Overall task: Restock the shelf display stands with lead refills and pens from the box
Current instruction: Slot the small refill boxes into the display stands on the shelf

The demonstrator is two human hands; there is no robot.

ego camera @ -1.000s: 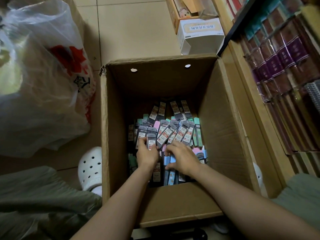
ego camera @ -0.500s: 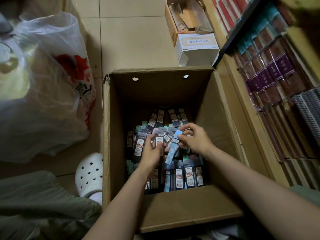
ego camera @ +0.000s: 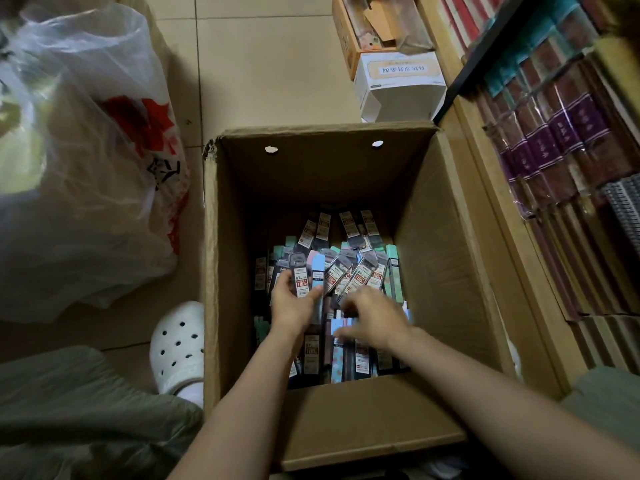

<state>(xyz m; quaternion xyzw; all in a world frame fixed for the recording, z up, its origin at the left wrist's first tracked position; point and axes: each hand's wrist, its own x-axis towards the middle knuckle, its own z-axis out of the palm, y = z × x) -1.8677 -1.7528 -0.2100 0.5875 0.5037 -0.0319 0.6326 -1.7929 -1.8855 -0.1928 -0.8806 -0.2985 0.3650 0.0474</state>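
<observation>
Down in the cardboard box (ego camera: pixel 446 258), my left hand (ego camera: pixel 294 308) gripped a few upright lead refill packs (ego camera: pixel 302 277), while my right hand (ego camera: pixel 375 317), blurred, hovered over the heaped packs; I could not tell its grasp.

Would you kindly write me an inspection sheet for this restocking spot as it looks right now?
Surface: tiled floor, beige.
Job's things: open cardboard box on the floor; lead refill packs piled loosely inside.
Clutter: plastic bag left of the box; white carton and small open box beyond it.
Hands: left hand holds a few refill packs upright; right hand reaches into the pile, blurred, grip unclear.
Cables: nothing seen.
Surroundings: shelf of wrapped books on the right; white clog by the box.
</observation>
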